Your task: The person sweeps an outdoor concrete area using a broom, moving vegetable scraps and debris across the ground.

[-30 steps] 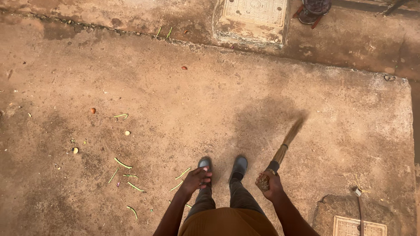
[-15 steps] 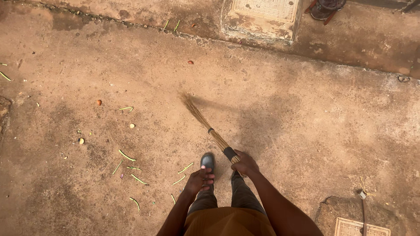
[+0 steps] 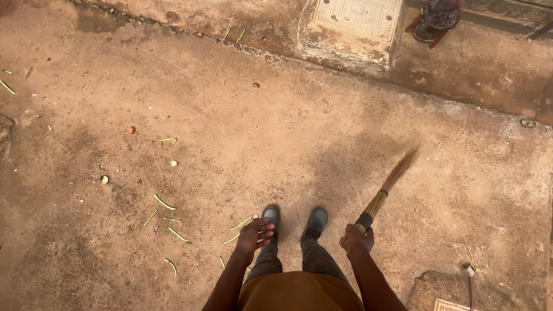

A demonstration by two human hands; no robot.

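My right hand (image 3: 358,240) grips the bound handle of a short straw hand broom (image 3: 385,193). Its bristles point up and to the right over the concrete ground and are blurred by motion. My left hand (image 3: 255,235) hangs free above my left shoe, fingers slightly apart, holding nothing. Several thin green stalks (image 3: 164,203) and small bits of litter (image 3: 104,179) lie scattered on the ground to my left.
A square concrete cover slab (image 3: 352,26) lies at the top centre, beside a dark pot-like object (image 3: 436,18). A crack line crosses the ground in front of the slab. At the bottom right are a broken patch and a small tile (image 3: 455,304).
The broom has swung from pointing up-left across my feet to pointing up-right. My right hand has shifted right with it. My left hand has stayed roughly in place.
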